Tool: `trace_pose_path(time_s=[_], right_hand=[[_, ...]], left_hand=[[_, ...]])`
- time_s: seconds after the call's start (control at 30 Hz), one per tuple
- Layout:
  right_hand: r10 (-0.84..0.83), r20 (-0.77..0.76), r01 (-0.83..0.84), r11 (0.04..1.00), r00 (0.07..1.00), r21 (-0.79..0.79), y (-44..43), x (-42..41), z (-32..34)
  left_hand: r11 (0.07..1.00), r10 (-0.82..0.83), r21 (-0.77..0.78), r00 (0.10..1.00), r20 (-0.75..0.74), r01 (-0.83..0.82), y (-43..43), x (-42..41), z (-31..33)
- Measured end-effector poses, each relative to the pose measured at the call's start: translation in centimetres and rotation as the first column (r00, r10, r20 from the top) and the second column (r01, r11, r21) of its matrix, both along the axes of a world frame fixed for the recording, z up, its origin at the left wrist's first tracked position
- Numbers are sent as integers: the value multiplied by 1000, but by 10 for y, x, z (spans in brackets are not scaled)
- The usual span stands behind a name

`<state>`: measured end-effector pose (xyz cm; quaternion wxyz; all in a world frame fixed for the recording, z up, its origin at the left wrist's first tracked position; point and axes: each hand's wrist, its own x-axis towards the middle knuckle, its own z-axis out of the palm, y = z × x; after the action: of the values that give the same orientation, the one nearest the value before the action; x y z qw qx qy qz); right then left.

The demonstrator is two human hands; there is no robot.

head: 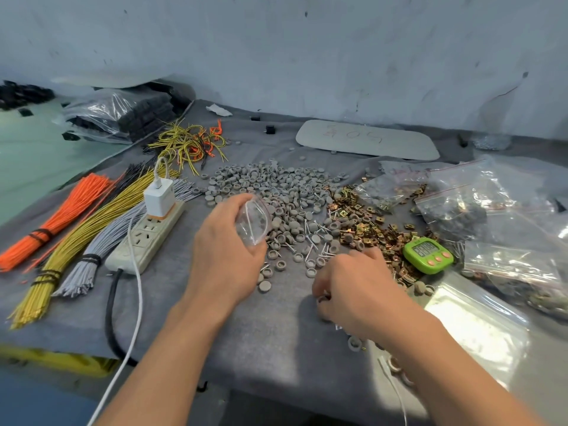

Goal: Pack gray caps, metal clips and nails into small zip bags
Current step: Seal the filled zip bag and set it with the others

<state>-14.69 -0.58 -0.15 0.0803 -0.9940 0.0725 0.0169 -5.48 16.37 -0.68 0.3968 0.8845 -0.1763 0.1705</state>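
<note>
- The gray cloth table [264, 342] has its front edge right by the person, and the only bare patch is the strip between the forearms. To the left it's hemmed in by a power strip [147, 238] and bundles of orange wires [70, 207], yellow wires [92, 229] and gray wires [101, 250].
- The right side is crowded too: a green timer [428, 254], filled bags [479, 204] behind it, and a stack of empty bags [479, 324] near the front edge.
- The gray caps [267, 182] are small round discs in a wide heap mid-table. The metal clips [368, 222] are a brassy pile just to their right, and thin nails [310, 241] are scattered where the two piles meet.
- The left hand [227, 250] is curled around a small zip bag [253, 222], clear, held above the near edge of the caps.
- The right hand [353, 290] is knuckles-up on the cloth, fingers curled under, next to the loose caps. Can't tell if it's actually got anything in there.
</note>
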Motion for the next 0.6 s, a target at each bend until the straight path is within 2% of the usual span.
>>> trace_pose_path(time_s=[0.17, 0.27, 0.3, 0.37, 0.43, 0.5, 0.57, 0.6], right_hand=[[26, -20, -28, 997, 999, -66, 8, 1, -4], [15, 29, -14, 999, 999, -44, 9, -1, -2], [-7, 66, 7, 1000, 998, 0, 9, -1, 0], [-103, 168, 69, 978, 980, 198, 7, -1, 4], [-238, 281, 96, 893, 930, 439, 5, 1, 9], [-334, 338, 48, 770, 880, 636, 4, 4, 12], [-364, 340, -6, 676, 867, 737, 5, 6, 14], [-359, 341, -21, 662, 869, 749, 6, 7, 14]], left_hand=[[997, -43, 60, 999, -12, 44, -4, 2, -8], [995, -71, 72, 997, -9, 72, -7, 5, -12], [993, -81, 82, 997, -10, 82, -9, 5, -14], [985, -101, 141, 995, -3, 100, -14, 1, -19], [967, -133, 219, 991, 3, 129, -20, -6, -24], [954, -177, 245, 984, -3, 172, -25, -12, -26], [948, -223, 225, 974, -34, 225, -30, -16, -24], [948, -243, 200, 969, -50, 248, -31, -17, -22]])
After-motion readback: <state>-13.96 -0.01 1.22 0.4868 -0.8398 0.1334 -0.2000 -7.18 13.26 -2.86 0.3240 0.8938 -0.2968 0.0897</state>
